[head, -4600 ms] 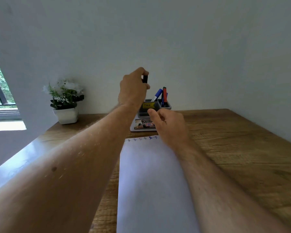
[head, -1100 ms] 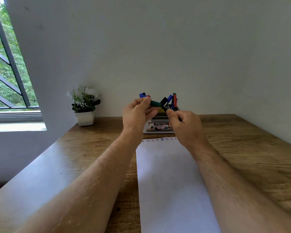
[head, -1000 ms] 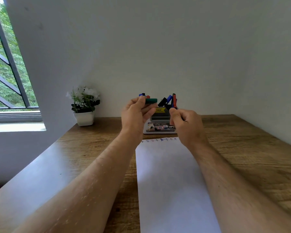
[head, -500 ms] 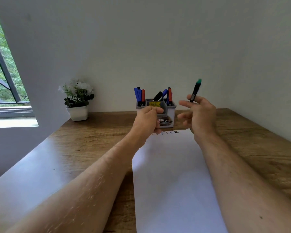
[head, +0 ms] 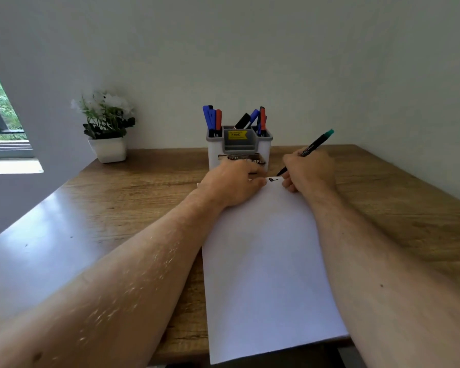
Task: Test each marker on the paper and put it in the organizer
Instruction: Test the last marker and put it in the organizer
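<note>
Grey organizer (head: 239, 148) holds blue, red and black markers (head: 217, 119).

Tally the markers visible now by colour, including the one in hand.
Blue plastic markers in the white-and-grey organizer: 2
Red plastic markers there: 2
Black marker there: 1
Green-ended black marker in the right hand: 1
Total: 6 plainly visible

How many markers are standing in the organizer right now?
6 visible: two blue and red in the organizer's left compartment, a leaning black one in the middle, blue and red at right. Others may be hidden.
</note>
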`<state>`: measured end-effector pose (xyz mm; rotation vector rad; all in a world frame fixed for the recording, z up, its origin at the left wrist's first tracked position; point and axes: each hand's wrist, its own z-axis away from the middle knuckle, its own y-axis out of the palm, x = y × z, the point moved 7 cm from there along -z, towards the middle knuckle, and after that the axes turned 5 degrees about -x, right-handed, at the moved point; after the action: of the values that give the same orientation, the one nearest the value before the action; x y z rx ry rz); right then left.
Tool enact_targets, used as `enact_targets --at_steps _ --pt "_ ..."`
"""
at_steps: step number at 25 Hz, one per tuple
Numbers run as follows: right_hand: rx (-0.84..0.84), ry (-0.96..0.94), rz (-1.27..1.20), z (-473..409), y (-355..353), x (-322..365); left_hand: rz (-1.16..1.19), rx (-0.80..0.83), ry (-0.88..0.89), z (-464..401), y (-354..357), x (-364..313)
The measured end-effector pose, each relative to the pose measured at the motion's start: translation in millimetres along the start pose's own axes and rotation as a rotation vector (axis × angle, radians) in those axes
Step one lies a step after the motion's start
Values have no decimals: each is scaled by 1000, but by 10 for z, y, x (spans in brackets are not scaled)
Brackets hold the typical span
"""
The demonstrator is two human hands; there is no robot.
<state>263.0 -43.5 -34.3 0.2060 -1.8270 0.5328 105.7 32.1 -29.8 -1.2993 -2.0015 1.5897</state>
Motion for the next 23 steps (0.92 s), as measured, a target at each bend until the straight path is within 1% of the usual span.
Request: enact_targets --at_steps 4,12,20,23 --pt "8 19 26 -17 6 -37 -94 32 37 -18 60 -23" --pt "49 16 119 -7 -20 -6 -90 25 28 -38 61 -11" --pt "38 11 113 -9 -45 5 -91 25 31 -24 59 -14" --pt "65 5 128 -4 -27 14 -95 29 29 -26 55 -16"
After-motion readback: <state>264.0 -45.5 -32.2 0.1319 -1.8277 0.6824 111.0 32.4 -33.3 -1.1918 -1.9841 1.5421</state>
